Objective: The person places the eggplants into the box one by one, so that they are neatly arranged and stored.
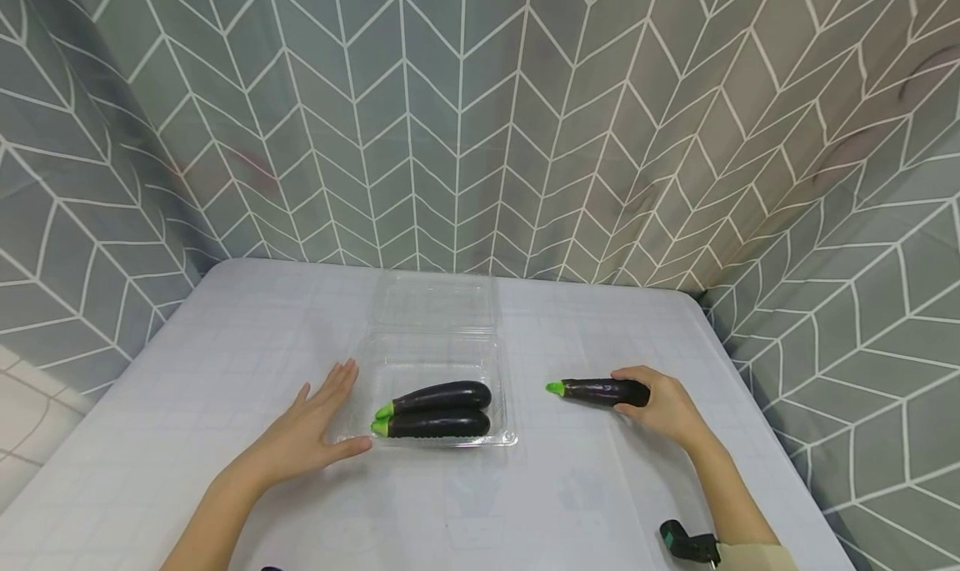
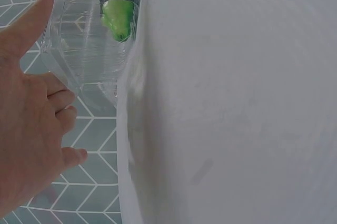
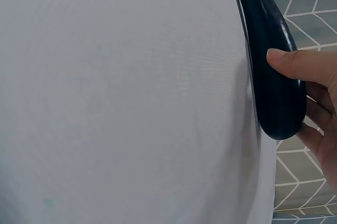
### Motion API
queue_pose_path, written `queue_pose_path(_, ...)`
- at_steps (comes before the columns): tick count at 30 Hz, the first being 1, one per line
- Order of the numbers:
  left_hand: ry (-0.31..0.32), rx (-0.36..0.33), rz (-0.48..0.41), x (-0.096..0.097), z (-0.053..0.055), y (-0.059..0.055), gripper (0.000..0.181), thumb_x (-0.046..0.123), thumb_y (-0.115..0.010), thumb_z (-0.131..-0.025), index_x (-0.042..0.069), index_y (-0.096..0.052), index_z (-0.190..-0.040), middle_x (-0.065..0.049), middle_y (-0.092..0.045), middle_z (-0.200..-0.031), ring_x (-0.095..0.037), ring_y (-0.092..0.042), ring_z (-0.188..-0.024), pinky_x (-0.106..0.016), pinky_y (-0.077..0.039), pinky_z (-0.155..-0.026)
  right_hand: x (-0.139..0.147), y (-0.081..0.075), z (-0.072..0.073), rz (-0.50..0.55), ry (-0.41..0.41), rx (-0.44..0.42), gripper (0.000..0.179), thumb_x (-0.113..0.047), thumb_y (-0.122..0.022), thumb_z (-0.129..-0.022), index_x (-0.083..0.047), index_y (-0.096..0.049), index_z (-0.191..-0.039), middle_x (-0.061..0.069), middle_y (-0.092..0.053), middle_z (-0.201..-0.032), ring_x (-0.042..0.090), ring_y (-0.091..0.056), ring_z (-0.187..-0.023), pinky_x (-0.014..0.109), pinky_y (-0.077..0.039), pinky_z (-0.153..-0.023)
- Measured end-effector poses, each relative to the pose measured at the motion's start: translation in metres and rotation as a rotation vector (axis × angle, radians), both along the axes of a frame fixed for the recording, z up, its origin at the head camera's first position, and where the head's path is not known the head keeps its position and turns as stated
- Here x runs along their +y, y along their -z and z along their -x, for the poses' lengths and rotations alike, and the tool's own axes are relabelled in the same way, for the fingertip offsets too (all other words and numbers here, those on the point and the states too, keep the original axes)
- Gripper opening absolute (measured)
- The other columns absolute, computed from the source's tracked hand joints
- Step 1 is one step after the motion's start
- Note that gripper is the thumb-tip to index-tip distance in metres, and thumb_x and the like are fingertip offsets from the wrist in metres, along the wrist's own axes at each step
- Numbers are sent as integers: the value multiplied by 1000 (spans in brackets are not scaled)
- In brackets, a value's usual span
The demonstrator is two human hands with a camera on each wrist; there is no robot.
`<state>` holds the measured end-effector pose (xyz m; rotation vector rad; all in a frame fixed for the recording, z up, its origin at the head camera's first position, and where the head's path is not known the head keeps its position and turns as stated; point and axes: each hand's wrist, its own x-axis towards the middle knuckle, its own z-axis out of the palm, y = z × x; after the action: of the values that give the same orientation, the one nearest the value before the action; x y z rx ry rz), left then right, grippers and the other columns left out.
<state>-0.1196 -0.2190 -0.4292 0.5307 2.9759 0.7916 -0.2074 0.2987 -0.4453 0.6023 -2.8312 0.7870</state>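
Two dark purple eggplants with green stems, a rear one (image 1: 450,395) and a front one (image 1: 442,423), lie side by side in a clear plastic clamshell box (image 1: 504,425). The box's lid (image 1: 435,300) is folded back, away from me. My left hand (image 1: 311,433) is at the left side of the box, fingers spread; in the left wrist view the thumb lies along the clear wall. To the right of the box, my right hand (image 1: 663,403) grips a third eggplant (image 1: 592,391) by its thick end, the green stem pointing left. The right wrist view shows the thumb across this eggplant (image 3: 271,92).
A white cloth covers the table (image 1: 525,504). Behind it and at the sides hangs a grey curtain (image 1: 480,137) with white herringbone lines. A black device (image 1: 688,543) sits by the right wrist, and a small dark object (image 1: 272,568) shows at the bottom edge.
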Motion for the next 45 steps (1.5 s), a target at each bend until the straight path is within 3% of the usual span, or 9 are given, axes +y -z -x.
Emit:
queue_pose_path(9, -1, 8, -4, 1, 0, -1, 105, 55, -70, -81, -2, -18, -152, -18, -17, -158, -39, -15, -144, -68, -11, -108, 1, -2, -3, -53, 36, -14, 47, -4, -82, -70, -6, -68, -115, 17, -65, -118, 41, -58, -112, 56, -45, -93)
queue_pose_path(25, -5, 0, 2, 1, 0, 0, 105, 55, -70, -80, -2, -18, -152, -18, -17, -158, -39, -15, -144, -67, -11, -109, 2, -2, -6, -62, 39, 33, 47, -8, -84, -71, -8, -69, -115, 14, -67, -114, 40, -60, -109, 56, -47, -90)
queue_pose_path(45, -7, -12, -9, 2, -1, -1, 105, 55, -71, -80, -2, -19, -152, -18, -17, -158, -38, -13, -144, -67, -10, -109, -10, -26, -10, -65, 36, 143, 46, -17, -85, -71, -16, -70, -115, 8, -69, -114, 35, -64, -101, 54, -52, -75)
